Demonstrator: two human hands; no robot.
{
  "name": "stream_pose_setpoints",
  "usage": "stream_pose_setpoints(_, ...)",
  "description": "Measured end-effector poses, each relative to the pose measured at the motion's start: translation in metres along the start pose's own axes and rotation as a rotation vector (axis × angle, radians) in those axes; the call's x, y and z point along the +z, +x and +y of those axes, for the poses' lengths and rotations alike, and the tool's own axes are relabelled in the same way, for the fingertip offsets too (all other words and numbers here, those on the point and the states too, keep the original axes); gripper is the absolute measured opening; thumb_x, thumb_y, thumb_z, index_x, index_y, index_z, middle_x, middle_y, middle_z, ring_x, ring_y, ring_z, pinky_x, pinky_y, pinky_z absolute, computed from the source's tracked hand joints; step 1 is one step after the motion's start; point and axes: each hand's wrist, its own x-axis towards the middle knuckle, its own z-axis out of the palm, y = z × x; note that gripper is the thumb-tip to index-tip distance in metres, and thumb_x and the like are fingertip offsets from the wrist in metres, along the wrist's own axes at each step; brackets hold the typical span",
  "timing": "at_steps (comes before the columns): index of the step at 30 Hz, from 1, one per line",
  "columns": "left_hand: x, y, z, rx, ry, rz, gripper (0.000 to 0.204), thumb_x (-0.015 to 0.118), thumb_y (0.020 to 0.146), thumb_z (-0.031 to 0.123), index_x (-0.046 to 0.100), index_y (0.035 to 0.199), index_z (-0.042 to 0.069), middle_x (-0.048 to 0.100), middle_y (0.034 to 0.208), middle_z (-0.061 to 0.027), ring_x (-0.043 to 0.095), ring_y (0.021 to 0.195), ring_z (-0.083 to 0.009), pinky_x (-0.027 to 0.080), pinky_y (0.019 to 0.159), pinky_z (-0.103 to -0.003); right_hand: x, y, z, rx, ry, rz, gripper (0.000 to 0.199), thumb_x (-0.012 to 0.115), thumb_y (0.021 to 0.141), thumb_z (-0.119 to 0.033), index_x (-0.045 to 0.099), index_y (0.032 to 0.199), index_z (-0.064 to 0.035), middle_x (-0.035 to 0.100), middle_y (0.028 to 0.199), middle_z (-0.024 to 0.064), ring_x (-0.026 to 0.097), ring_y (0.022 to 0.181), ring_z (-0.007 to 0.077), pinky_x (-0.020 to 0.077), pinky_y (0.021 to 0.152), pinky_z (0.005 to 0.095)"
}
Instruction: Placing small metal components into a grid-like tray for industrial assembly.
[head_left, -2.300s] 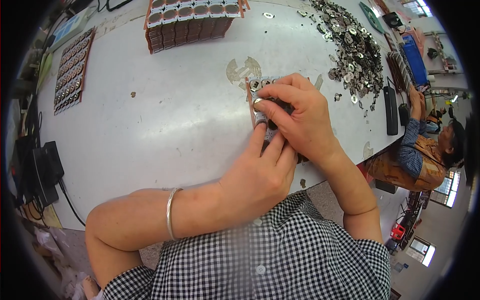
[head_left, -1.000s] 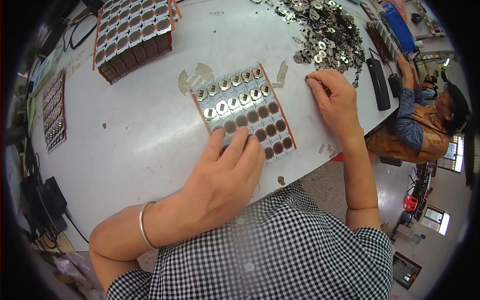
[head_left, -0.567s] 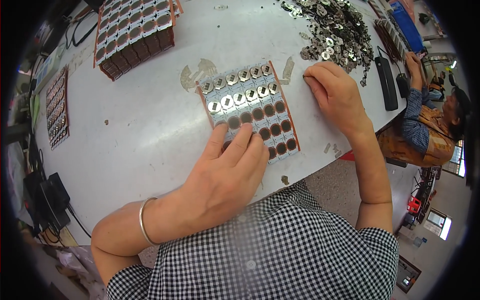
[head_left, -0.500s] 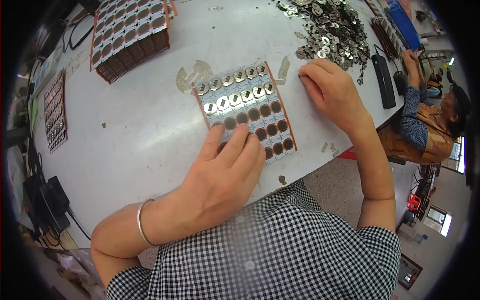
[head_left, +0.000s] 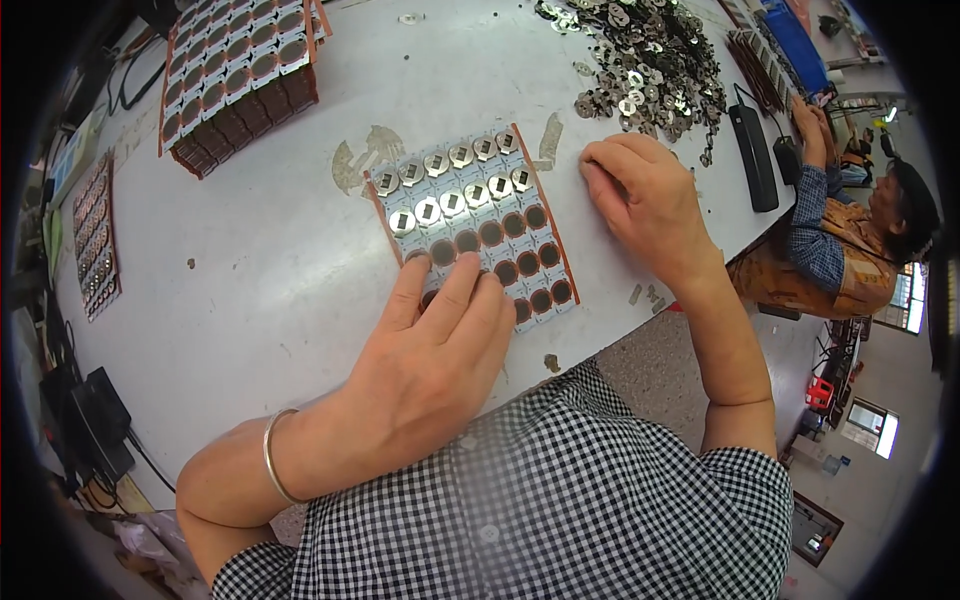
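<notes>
The left hand (head_left: 430, 370) lies flat with fingers spread, pinning the thin, light, probably flexible perforated tray (head_left: 470, 225) on the white table (head_left: 250, 280); the right hand (head_left: 640, 200), curled beside it, grips contents unseen; the tray is best held by its edges.

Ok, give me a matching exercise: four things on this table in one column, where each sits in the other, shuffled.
Things:
1. left hand
2. right hand
3. tray stack
4. black bar

Places:
A. far left of the table
B. flat on the near end of the tray
C. right table edge, beside the heap of metal parts
D. curled on the table, right of the tray

Pairs: 1-B, 2-D, 3-A, 4-C
</notes>
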Motion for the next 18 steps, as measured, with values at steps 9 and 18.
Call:
stream_pose_setpoints(9, 0.001, 0.0, -0.003, -0.003, -0.012, -0.01, 0.037, 0.07, 0.078, 0.008, 0.068, 0.114, -0.002, 0.063, 0.122, -0.0155, 0.059, 0.125, -0.0339, 0.043, 0.106, -0.055, 0.003, 0.0, -0.026, 0.435, 0.629, -0.109, 0.014, 0.071, 0.094, -0.002, 0.073, 0.108, 0.0008, 0.071, 0.093, 0.0017, 0.061, 0.081, 0.0054, 0.0517, 0.073, 0.0221)
stream_pose_setpoints(18, 0.005, 0.0, -0.008, -0.014, -0.097, 0.03, 0.048, 0.081, 0.069, 0.012, 0.068, 0.114, 0.001, 0.063, 0.124, -0.0141, 0.058, 0.125, -0.0335, 0.044, 0.104, -0.053, 0.007, 0.001, -0.041, 0.491, 0.72, -0.207, 0.011, 0.072, 0.094, -0.001, 0.07, 0.105, 0.0016, 0.072, 0.09, -0.0003, 0.065, 0.082, 0.0036, 0.0538, 0.073, 0.0202)
